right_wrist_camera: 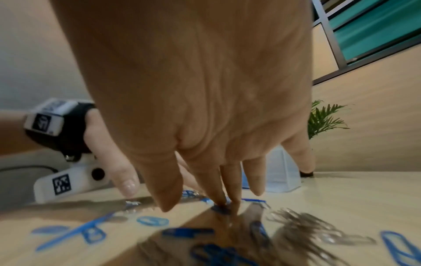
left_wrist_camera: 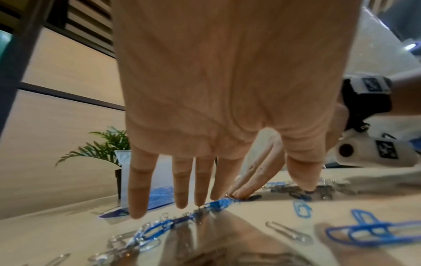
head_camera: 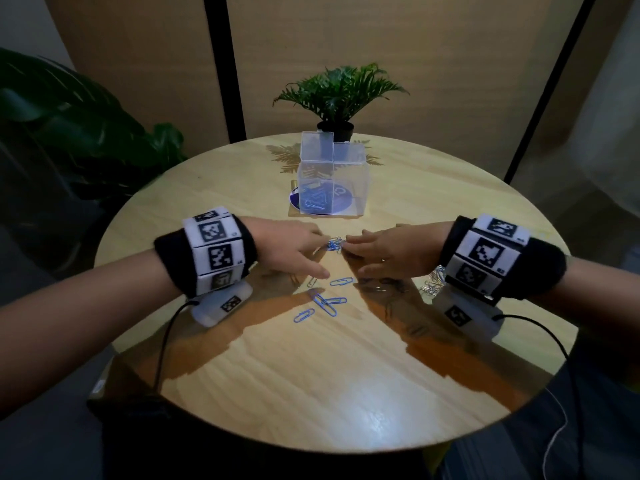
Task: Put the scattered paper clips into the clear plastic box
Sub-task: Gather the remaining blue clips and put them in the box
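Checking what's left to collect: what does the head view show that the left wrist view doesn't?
Head only: the open top of the clear plastic box, both wristbands, and the whole round table. Left wrist only: silver clips close under the left hand. Both: fingertips of the right hand meeting the left over blue clips, loose clips nearer, the potted plant.

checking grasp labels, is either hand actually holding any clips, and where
Neither visibly. Left hand and right hand have straight fingers touching a small clip pile from either side.

Both forearms reach inward, left hand (head_camera: 291, 249) and right hand (head_camera: 391, 252) palms down, straight fingertips nearly meeting.
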